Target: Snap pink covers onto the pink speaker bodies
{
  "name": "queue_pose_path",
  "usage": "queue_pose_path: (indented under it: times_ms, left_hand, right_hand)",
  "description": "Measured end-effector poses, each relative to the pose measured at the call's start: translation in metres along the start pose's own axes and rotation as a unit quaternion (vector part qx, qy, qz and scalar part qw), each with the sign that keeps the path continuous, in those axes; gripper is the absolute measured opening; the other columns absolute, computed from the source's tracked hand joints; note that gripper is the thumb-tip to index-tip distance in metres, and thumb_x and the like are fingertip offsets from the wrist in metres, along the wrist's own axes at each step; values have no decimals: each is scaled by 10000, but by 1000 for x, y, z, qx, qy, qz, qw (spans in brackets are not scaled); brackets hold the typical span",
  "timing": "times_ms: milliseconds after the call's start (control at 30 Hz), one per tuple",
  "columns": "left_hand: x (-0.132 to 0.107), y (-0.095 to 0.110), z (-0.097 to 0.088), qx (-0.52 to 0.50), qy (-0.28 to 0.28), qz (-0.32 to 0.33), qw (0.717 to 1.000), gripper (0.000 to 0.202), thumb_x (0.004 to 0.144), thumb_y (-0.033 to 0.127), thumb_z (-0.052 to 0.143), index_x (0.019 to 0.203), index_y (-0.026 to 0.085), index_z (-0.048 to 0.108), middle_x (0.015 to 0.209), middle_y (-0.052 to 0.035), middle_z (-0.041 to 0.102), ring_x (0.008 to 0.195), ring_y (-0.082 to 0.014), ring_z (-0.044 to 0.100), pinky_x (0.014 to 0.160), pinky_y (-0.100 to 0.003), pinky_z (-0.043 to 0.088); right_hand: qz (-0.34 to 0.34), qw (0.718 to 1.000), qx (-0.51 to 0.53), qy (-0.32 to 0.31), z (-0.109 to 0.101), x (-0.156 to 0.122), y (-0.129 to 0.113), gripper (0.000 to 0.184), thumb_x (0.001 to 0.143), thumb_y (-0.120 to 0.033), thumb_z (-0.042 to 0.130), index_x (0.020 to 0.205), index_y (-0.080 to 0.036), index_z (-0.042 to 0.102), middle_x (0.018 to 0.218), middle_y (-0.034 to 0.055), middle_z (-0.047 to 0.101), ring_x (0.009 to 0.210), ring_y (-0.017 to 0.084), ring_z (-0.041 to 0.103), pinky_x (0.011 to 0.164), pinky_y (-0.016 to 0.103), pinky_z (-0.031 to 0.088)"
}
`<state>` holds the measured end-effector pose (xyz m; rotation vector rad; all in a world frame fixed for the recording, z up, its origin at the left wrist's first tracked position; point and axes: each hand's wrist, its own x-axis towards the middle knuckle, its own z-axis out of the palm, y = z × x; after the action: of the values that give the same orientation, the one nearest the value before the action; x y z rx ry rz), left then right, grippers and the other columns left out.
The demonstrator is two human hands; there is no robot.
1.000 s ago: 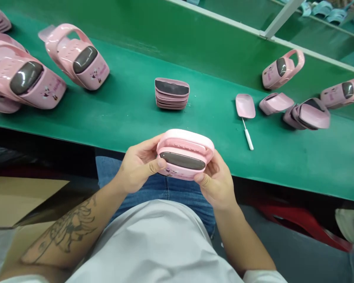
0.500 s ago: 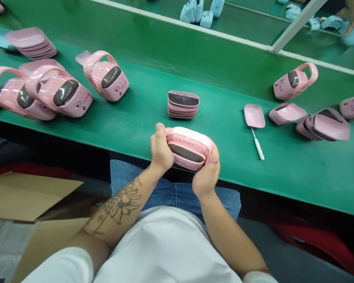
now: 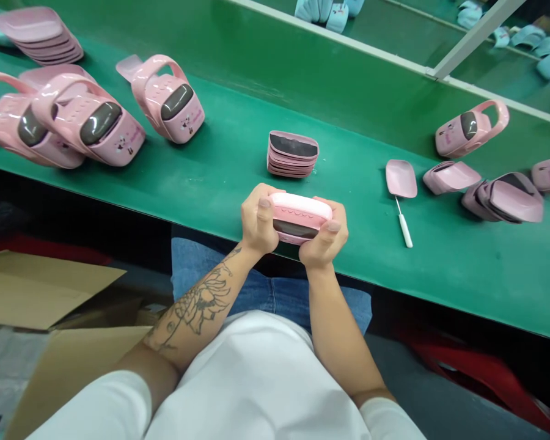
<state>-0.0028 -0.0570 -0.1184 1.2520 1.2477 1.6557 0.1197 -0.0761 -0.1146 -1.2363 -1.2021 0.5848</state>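
Above the bench's front edge, both my hands grip a glossy pink plastic device (image 3: 301, 214) with a rounded pink handle, a row of small buttons and a dark front window. My left hand (image 3: 259, 221) is wrapped round its left end, thumb on the near side. Closed on the right end is my right hand (image 3: 326, 234), its thumb also along the near side. The fingers behind the device are hidden. Just beyond stands a stack of pink curved panels (image 3: 292, 164) with a dark inset on the uppermost one.
Similar pink handled devices (image 3: 176, 107) stand left on the green bench (image 3: 201, 201), beside stacked pink panels (image 3: 36, 30). On the right are a loose pink panel (image 3: 401, 178), a white-handled screwdriver (image 3: 406, 231), more panels (image 3: 504, 197) and another device (image 3: 470, 128). Cardboard (image 3: 46, 287) lies lower left.
The pink device has tipped, so less of its dark window shows. Both hands have shifted their hold, thumbs now on the near side. The camera view has shifted slightly.
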Motion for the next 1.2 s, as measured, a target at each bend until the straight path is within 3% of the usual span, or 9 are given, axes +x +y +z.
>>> queue_pose_path:
  times_ms: [100,200,433,700,867,967,1033,1133,1200]
  left_hand:
    - [7,-2,6,-22,46,-13,999,708,1018,794,354,846,233,748,894,-89,704,871,-245,655,839,-361,503]
    - [18,-4,10,-48,104,-48,992,642,1043,735,413,688,242,620,739,-41,616,764,-208,594,789,-335,475]
    - [19,7,8,-112,76,-192,972,645,1097,596,395,596,234,581,589,-16,585,614,-179,547,687,-317,456]
    - [19,23,8,-251,70,-370,892,387,1000,385,447,660,230,547,581,5,587,569,-163,593,717,-300,554]
    - [26,35,5,-280,52,-451,846,187,839,292,504,679,218,565,622,-52,665,637,-223,686,680,-351,604]
    - [22,49,0,-289,39,-445,847,212,852,330,496,736,199,615,715,-84,723,745,-266,741,750,-397,629]
    - [13,60,-5,-281,15,-401,872,257,884,382,514,798,183,652,825,-106,763,900,-304,770,844,-429,634]
    - [-8,76,-12,-219,-74,-257,939,298,889,387,677,1068,154,726,1135,-123,786,1165,-319,732,1010,-429,595]
    - [-22,82,-14,-148,-147,-152,966,504,844,291,785,1323,174,681,1364,-128,719,1322,-323,660,1139,-448,532]
  right_hand:
    - [14,1000,13,9,7,3,1,649,976,-806,413,1027,-255,751,1079,94,728,1083,301,698,1050,500,523]
    - [77,992,66,78,18,4,0,587,962,-776,452,977,-265,740,1058,72,721,1108,294,680,1076,485,507]
    - [193,955,206,93,20,-4,-4,751,1017,-757,220,1012,-219,744,926,59,778,933,261,744,924,447,582]
    - [308,874,353,128,-2,-2,-41,601,999,-649,336,1013,-250,785,1047,61,797,1078,267,747,1136,519,519]
    - [255,904,338,49,-9,-10,-63,533,1033,-600,401,1142,-253,790,1283,67,772,1291,272,684,1218,502,464]
    - [184,957,224,31,-11,-16,-52,498,1004,-611,568,1334,-272,724,1431,71,713,1384,281,632,1236,490,444]
    - [183,965,182,42,-10,-18,-39,564,980,-623,634,1405,-256,683,1478,87,688,1408,283,620,1244,489,438]
    - [277,922,251,103,-7,-15,-27,645,1001,-698,535,1389,-202,674,1405,104,734,1334,275,687,1218,501,482]
    - [340,880,305,126,-6,-12,-27,694,1011,-738,434,1365,-190,671,1344,102,765,1284,272,724,1202,503,509]
